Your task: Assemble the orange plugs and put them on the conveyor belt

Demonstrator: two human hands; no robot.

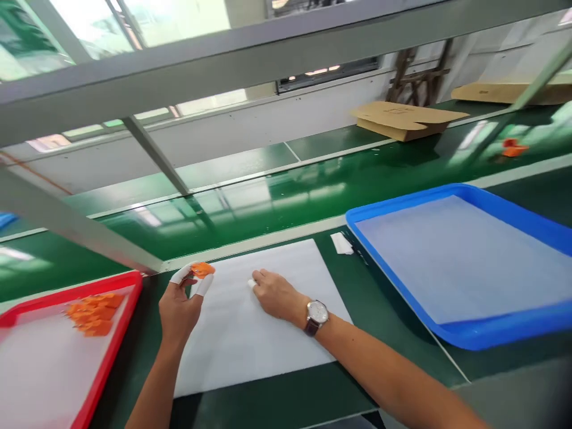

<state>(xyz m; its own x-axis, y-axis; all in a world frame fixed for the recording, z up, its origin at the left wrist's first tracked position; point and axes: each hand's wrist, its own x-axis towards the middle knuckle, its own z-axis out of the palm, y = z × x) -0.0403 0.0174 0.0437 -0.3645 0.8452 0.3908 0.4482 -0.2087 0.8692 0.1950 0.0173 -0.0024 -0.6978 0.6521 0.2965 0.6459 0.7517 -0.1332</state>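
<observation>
While the left hand pinches an orange piece between its fingers near a white sheet's far-left corner, the right hand is over the sheet. Whether its curled fingers grip anything, I cannot tell.

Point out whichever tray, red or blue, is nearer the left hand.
The red tray, with orange pieces inside, beside the left hand; the blue tray lies right of the right hand.
</observation>
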